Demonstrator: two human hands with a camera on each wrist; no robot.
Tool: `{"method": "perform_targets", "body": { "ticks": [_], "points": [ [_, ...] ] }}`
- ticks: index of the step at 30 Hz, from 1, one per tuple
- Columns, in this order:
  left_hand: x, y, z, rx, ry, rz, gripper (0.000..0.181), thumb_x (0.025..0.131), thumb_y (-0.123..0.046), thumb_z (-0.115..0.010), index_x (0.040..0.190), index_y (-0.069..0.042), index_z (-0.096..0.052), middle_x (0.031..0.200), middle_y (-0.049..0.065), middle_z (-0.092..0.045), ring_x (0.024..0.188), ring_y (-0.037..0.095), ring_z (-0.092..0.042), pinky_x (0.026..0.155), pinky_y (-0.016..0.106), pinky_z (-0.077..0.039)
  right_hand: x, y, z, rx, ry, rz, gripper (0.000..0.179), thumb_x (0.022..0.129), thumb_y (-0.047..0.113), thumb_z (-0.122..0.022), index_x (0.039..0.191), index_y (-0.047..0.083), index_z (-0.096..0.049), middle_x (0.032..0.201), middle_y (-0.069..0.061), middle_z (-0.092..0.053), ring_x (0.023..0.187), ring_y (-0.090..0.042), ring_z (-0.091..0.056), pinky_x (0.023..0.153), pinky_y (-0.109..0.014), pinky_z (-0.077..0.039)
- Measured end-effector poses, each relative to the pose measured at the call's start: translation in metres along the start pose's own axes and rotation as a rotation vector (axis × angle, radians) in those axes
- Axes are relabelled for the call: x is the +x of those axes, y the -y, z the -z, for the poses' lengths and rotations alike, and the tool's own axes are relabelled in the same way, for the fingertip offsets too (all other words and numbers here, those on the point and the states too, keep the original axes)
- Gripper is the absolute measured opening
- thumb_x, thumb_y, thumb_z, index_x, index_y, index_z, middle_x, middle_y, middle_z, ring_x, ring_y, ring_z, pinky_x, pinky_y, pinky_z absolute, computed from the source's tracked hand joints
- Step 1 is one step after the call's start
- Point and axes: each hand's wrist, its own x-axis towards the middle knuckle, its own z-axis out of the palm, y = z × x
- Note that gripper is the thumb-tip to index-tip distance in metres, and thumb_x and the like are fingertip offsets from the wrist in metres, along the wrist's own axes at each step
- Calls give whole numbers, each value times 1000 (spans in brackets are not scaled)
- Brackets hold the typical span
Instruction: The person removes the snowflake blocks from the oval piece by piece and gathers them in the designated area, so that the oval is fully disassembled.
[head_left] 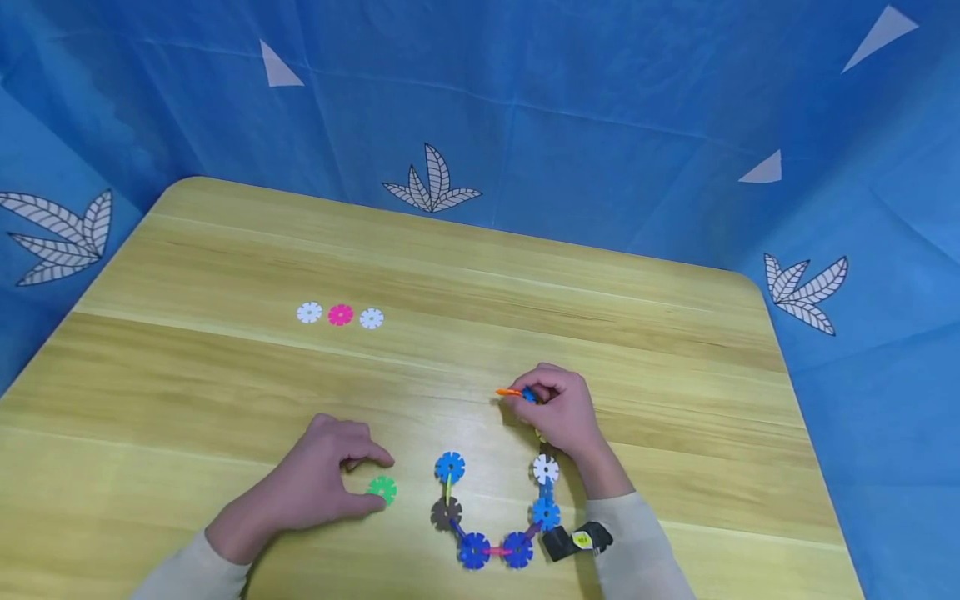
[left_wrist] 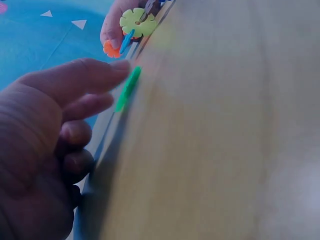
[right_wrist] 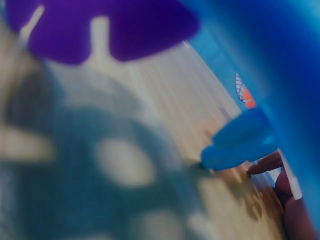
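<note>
Chain of notched round plastic discs in mixed colours (head_left: 474, 551) forms a U on the bench, and its right side leads to the right hand. Behind hangs a blue cloth with white leaves and triangles (head_left: 510, 125). Before it is the pale yellow wooden bench with rounded corners (head_left: 637, 333). Two light grey sleeves (head_left: 641, 546) reach over this bench.

The right hand (head_left: 558, 408) has a narrow grip: it pinches the far end of the chain, where a bright orange plastic disc (head_left: 508, 392), seen edge-on, shows at the fingertips beside a blue plastic disc (head_left: 529, 394). The left hand (head_left: 324, 477) has a wide grip, with thumb and forefinger apart, around a bright green notched plastic disc (head_left: 382, 490); whether the thumb really touches it, I cannot tell with certainty.

Just beside the right sleeve is a black device with a yellow label (head_left: 555, 544). Farther back, toward the left, two white notched discs (head_left: 309, 312) lie with one pink notched disc (head_left: 341, 315) between them.
</note>
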Motion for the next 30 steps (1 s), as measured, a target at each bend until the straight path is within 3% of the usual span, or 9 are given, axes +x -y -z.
{"method": "perform_targets", "body": {
  "ticks": [8, 14, 22, 30],
  "points": [
    [-4, 1, -1, 26, 29, -8, 35, 63, -24, -94, 93, -27, -77, 70, -17, -43, 66, 3, -39, 80, 31, -21, 0, 0, -1, 14, 3, 10, 16, 75, -19, -73, 82, -5, -73, 61, -7, -46, 52, -12, -39, 50, -21, -39],
    [-2, 0, -1, 29, -5, -6, 33, 64, -24, -93, 92, -26, -77, 69, -17, -43, 66, 3, -40, 79, 30, -22, 0, 0, 0, 17, 4, -3, 15, 75, -19, -73, 82, -5, -73, 62, -8, -48, 53, -12, -40, 50, -21, -40],
    [6, 9, 4, 70, -78, -58, 30, 65, -21, -93, 90, -25, -77, 68, -18, -41, 64, 2, -38, 77, 35, -23, 0, 1, 0, 16, 0, -12, 15, 75, -19, -72, 82, -6, -73, 62, -8, -48, 54, -12, -39, 50, -20, -38],
    [18, 17, 14, 67, -97, -37, 28, 67, -18, -92, 91, -20, -78, 64, -14, -41, 62, 3, -37, 73, 37, -23, 0, 2, 0, 27, 4, -31, 15, 75, -19, -72, 83, -6, -73, 63, -8, -49, 54, -12, -40, 50, -20, -38]
  ]
}}
